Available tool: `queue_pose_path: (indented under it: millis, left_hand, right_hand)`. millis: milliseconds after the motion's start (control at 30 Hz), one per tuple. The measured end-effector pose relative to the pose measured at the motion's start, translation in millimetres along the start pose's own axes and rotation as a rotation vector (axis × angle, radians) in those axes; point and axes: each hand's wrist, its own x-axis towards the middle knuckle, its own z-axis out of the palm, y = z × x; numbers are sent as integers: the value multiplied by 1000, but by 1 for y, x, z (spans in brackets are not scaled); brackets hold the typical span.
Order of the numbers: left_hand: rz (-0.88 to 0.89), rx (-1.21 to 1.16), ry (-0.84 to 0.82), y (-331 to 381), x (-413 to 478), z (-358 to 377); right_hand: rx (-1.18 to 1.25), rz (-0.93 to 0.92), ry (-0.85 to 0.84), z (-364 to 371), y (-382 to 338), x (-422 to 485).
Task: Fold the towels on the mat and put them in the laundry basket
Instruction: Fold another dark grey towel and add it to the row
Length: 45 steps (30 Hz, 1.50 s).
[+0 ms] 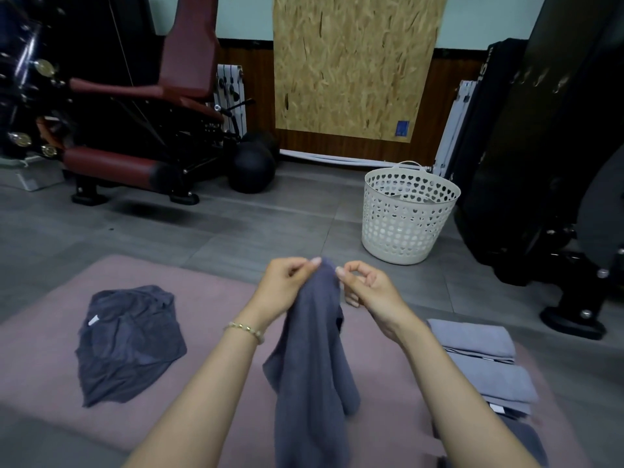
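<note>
- Dark grey towel [314,349] hangs between the forearms, its top pinched by left hand [287,282] and right hand [368,287].
- Crumpled towel [130,342] lies left on pink mat [216,298]; folded stack [483,363] sits right.
- White laundry basket [405,214] stands beyond on the floor, right of black balls [251,167].

Left forearm [209,383], right forearm [456,383] bare; thin bracelet [244,329], small pale beads with gold-toned links, at left wrist; light-coloured fingernails on left hand [287,282], right hand [368,285]
</note>
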Motion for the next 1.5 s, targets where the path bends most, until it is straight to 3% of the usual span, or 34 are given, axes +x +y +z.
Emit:
queue_pose_path:
  millis: [67,133,267,533,700,867,1000,1300,1500]
  left_hand:
    - [-37,-76,109,-1,4,-13]
    - [-35,-64,96,1,2,-22]
    - [-22,52,-47,2,-6,-11]
    - [-12,18,-28,-8,-4,-5]
    - [-35,-72,9,-6,-4,1]
    - [-72,-106,2,-4,-3,7]
    - [-133,-146,14,-2,-1,9]
    - [-203,-335,320,-7,16,-11]
    - [-281,-533,345,-7,33,-15]
  right_hand:
    - [-137,8,-66,-3,3,-3]
    - [-199,12,-90,-3,10,-4]
    - [-116,-1,-63,3,19,-1]
    - [-80,-75,43,9,14,-1]
    - [-161,-60,-105,12,7,-4]
    - [-156,-45,-134,9,7,-7]
    - [-100,9,-158,5,9,-10]
    - [-513,356,-314,-34,17,-28]
    - [-541,435,-155,-107,22,-52]
